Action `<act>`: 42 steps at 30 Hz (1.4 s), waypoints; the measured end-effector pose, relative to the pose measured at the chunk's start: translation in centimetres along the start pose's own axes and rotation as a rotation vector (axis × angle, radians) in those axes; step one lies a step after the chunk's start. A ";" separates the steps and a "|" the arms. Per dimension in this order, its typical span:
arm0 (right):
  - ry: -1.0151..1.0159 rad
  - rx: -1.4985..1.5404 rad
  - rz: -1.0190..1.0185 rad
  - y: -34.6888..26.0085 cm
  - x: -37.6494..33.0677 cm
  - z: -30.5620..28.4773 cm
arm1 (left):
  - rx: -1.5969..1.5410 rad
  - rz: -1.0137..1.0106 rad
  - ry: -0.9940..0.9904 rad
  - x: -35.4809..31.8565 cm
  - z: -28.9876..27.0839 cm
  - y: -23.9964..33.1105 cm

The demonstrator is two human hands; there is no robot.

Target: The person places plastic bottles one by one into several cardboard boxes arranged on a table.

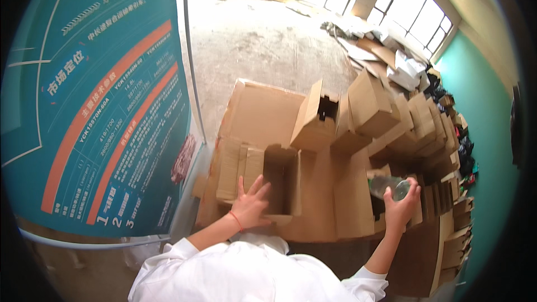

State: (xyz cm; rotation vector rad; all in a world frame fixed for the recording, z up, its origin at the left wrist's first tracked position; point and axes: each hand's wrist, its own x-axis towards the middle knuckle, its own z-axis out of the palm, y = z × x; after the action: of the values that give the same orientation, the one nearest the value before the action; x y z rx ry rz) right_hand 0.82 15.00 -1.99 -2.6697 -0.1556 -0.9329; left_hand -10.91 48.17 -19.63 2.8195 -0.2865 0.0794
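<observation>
My left hand (250, 204), with a red string at its wrist, lies with spread fingers at the near edge of an open cardboard box (291, 190). That box's inside is dark, and a flap (246, 168) is folded out to its left. Off to the right, my right hand (398, 204) is closed round the bottom end of a clear bottle (389, 185). The bottle is tilted on its side, above an open carton. Its far end, with a bit of green, points left.
Tall cartons (316, 120) stand behind the open box, with another closed carton (372, 103) beside them. Rows of cartons (425, 120) run along the right. A large blue-green printed banner (112, 106) stands close on the left. Scrap cardboard and bags (386, 53) are heaped by the windows.
</observation>
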 end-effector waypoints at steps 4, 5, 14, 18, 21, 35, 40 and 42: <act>0.066 0.280 -0.156 -6.1 -1.8 -2.0 | -0.012 -0.002 -0.004 -0.7 0.0 -0.3; 0.009 0.411 -0.110 -6.6 -2.5 -1.6 | -0.016 -0.001 -0.029 -0.7 -0.2 -0.2; -0.235 0.347 -0.555 -15.3 -9.6 11.9 | -0.025 -0.006 0.059 -0.6 0.1 -0.1; -0.255 0.116 -0.703 -15.9 -11.2 15.4 | -0.065 0.013 0.068 -0.5 0.1 -0.1; -0.353 -0.054 -0.824 -16.1 -11.8 16.0 | -0.113 0.015 0.079 -0.7 0.3 -0.4; -0.807 0.294 -0.825 -12.0 -11.6 10.1 | -0.447 0.002 0.135 -1.0 -1.9 -0.7; -0.635 -0.281 -1.019 -8.3 -12.0 10.1 | -0.491 -0.067 0.348 4.0 -6.0 -3.7; -0.692 0.002 -0.923 -7.8 -12.0 11.0 | -0.453 -0.119 0.346 6.8 -5.7 -5.0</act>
State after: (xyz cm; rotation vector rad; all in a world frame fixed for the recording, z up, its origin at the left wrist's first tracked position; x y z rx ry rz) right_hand -3.62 25.90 -15.62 -2.7646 -1.6093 -0.1134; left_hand -3.41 53.34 -15.12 2.3150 -0.0465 0.4154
